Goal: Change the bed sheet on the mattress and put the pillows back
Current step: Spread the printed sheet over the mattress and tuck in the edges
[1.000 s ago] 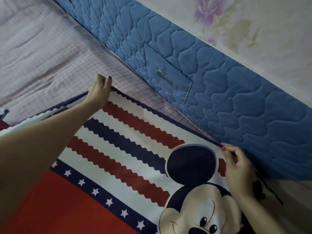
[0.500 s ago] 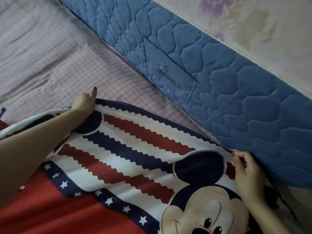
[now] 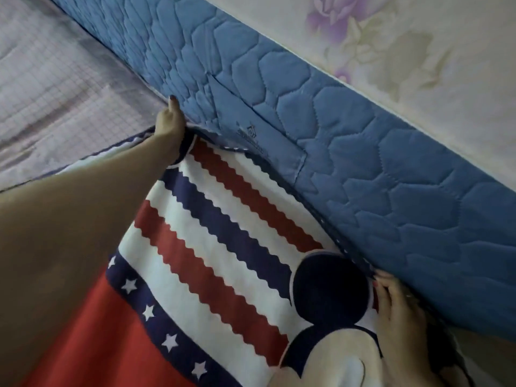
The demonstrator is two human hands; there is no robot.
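Pink checked cover (image 3: 69, 88) at far left, lying flat on the bed. Left hand (image 3: 170, 121), arm stretched forward, holds the top edge of the sheet (image 3: 223, 233) against the foot of the blue quilted mattress (image 3: 363, 152); its grip is hidden behind the hand, so whether the fingers are spread or pinching cannot be told. From this grip the sheet, printed with red, navy and white wavy stripes, a starred band and a cartoon mouse, runs rightward along the mattress base, its navy edge touching the quilting. Right hand (image 3: 396, 308) at lower right: fingers curled, pinching the sheet's edge just beside the mattress. Above the mattress, a pale floral fabric (image 3: 405, 51), blurred.
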